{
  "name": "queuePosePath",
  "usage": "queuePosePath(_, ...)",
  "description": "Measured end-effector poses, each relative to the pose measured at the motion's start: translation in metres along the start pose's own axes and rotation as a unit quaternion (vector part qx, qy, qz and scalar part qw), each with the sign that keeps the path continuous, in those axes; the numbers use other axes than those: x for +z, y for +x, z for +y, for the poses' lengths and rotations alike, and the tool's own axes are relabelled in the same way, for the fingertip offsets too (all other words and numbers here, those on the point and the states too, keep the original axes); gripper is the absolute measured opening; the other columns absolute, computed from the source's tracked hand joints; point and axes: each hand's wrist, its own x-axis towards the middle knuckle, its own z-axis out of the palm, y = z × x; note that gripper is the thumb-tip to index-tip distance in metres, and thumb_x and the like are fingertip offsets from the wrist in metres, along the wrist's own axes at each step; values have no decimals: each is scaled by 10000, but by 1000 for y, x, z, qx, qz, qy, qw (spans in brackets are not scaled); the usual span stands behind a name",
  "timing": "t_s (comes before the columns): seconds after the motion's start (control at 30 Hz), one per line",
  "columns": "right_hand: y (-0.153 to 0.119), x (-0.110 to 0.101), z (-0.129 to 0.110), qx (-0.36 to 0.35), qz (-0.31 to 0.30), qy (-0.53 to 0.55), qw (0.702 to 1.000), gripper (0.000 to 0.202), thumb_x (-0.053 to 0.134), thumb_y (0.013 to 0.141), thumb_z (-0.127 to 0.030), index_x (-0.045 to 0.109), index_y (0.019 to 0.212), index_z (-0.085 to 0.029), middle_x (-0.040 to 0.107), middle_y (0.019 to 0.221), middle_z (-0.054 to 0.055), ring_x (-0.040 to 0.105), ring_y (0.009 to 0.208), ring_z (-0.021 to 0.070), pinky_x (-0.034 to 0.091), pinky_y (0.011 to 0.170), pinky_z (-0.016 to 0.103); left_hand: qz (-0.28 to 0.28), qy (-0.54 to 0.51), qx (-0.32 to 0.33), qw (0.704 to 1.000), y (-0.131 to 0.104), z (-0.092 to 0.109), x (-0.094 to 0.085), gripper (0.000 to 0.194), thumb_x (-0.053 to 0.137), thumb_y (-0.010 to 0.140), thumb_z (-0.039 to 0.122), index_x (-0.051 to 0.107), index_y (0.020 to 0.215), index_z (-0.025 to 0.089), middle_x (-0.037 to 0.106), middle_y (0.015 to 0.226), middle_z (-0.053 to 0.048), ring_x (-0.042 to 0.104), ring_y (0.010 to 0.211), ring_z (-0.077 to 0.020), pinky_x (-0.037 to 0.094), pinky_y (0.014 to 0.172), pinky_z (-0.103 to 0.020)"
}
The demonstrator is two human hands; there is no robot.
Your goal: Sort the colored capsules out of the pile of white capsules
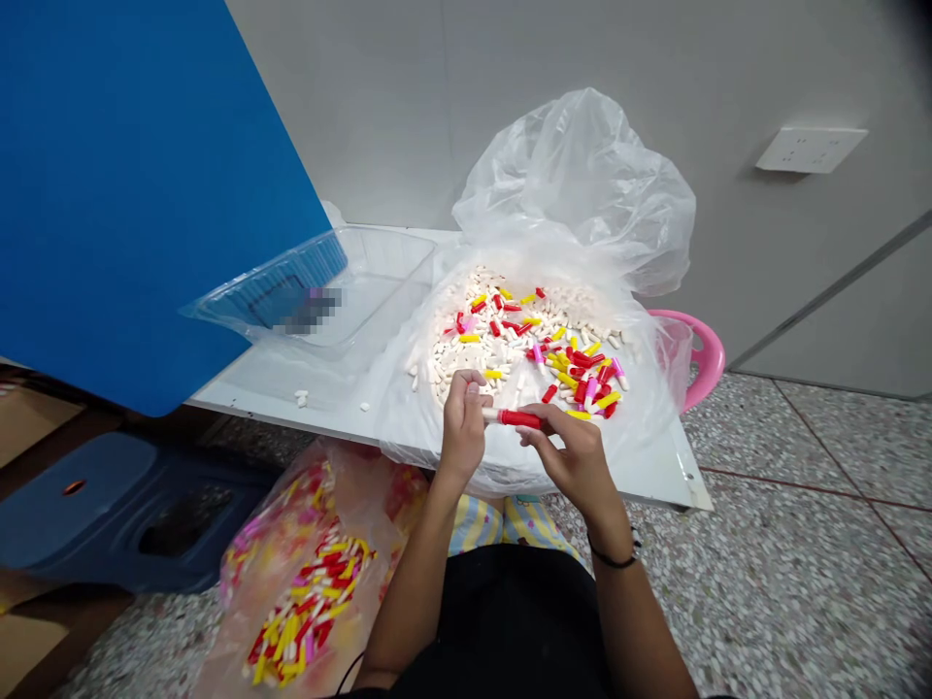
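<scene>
Between my hands, above the near edge of the table, is a small red-and-white tube [515, 418]; its exact kind is unclear. My left hand [463, 427] pinches the white end. The fingers of my right hand [572, 447] close on the red end. Just beyond them, on a clear plastic bag spread over the table, lie many small white pieces [451, 364]. A pile of red, yellow and pink tubes [582, 374] is on the bag to the right, with a few more scattered over the white pieces.
A clear plastic tray [379, 320] stands left on the white table [269, 383]. A large bag [313, 592] of coloured tubes sits below, beside a dark blue stool [87, 505]. A pink handle [706, 364] shows at right. A blue panel [131, 175] rises at left.
</scene>
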Motion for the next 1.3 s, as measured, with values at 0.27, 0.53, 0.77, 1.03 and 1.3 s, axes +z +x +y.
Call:
queuePosePath(0.27, 4, 9, 6, 194, -76, 195, 958, 302, 481, 886, -410, 522, 698, -178, 440, 412, -62, 436, 345, 81, 297, 396, 205, 38, 194, 203, 959, -7, -2, -16, 200, 298, 945, 329, 433, 870, 200, 428, 603, 41, 419, 496, -93, 358, 510, -210)
queuePosePath(0.53, 10, 6, 60, 285, -57, 177, 941, 371, 508, 803, -539, 553, 801, -171, 574, 576, -12, 527, 415, 118, 411, 404, 229, 2, 360, 134, 923, 19, -45, -16, 164, 309, 934, 284, 457, 935, 212, 562, 742, 1, 562, 621, -136, 391, 603, -237)
queuePosePath(0.77, 7, -39, 134, 354, 64, -309, 880, 262, 519, 806, -355, 625, 939, -155, 675, 891, 122, 620, 839, 245, 441, 672, 316, 36, 505, 57, 861, 58, -81, -28, 138, 422, 875, 226, 502, 979, 183, 582, 961, -84, 540, 961, -220, 409, 822, -317)
queuePosePath(1.03, 27, -29, 155, 330, 31, -291, 897, 462, 500, 755, -206, 512, 1211, -129, 655, 912, 120, 611, 815, 231, 439, 656, 309, -34, 604, 47, 795, 78, -81, -1, 276, 448, 826, 147, 575, 1066, 197, 484, 1234, -115, 402, 1139, -278, 376, 880, -419)
queuePosePath(1.3, 26, -28, 139, 293, 248, 97, 918, 504, 601, 694, -350, 500, 1129, -116, 562, 619, -32, 543, 471, 138, 458, 461, 270, -144, 644, 22, 751, 119, -91, 15, 247, 458, 839, 190, 576, 1052, 153, 602, 1072, -137, 449, 1083, -315, 319, 897, -489)
